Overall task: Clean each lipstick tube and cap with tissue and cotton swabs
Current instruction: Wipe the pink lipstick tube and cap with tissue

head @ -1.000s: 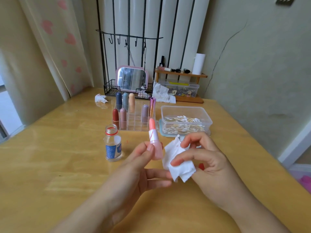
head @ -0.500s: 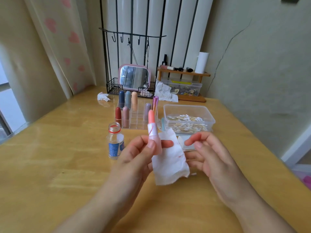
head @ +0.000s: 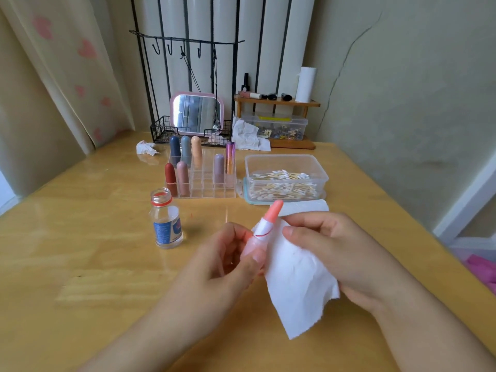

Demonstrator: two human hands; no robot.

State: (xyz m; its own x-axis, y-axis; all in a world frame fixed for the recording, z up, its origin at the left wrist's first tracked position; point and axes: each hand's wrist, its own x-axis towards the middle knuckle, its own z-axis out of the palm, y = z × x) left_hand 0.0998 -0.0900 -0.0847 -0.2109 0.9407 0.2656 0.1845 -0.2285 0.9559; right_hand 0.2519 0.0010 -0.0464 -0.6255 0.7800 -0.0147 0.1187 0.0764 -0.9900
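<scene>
Left hand (head: 220, 261) gripping pink lipstick tube (head: 261, 232) above the table, now tipped rightward. Right hand (head: 335, 248) back pinching tissue (head: 298, 280), fingers curled, pressing it against the tube. Wiping probably underway again.

I can't see the lower body of the lipstick (head: 264, 226): my left hand (head: 214, 267) wraps its base and the tissue (head: 298, 280) covers its right side. The tissue also hides my right hand's (head: 346, 253) palm and fingertips. Both forearms run off the bottom edge. Left of my left hand, the bottle's (head: 167, 224) label print is too small to read. Far right, a pink thing (head: 483, 269) is cut by the edge.
</scene>
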